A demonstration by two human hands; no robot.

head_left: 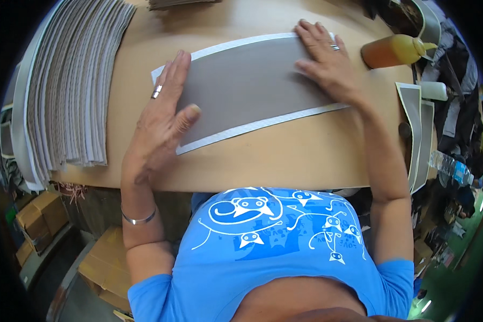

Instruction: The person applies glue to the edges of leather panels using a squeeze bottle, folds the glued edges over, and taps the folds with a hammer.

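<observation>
A grey rectangular panel [247, 86] with white strips along its long edges lies flat on the tan table [284, 153]. My left hand [163, 110] rests over its left end, fingers stretched out and thumb apart. Over the right end my right hand [327, 64] lies with its fingers extended and thumb spread, pointing away from me. The hands cover parts of both short ends of the panel. Neither hand grips anything; both seem to lie on the panel's surface.
A long stack of grey-and-white layered pieces [72, 86] fills the table's left side. At the right are a squeeze bottle of amber liquid [394, 52], a white bottle [433, 90], hanging grey panels [416, 134] and a clear water bottle [451, 167]. Cardboard boxes [43, 217] stand below left.
</observation>
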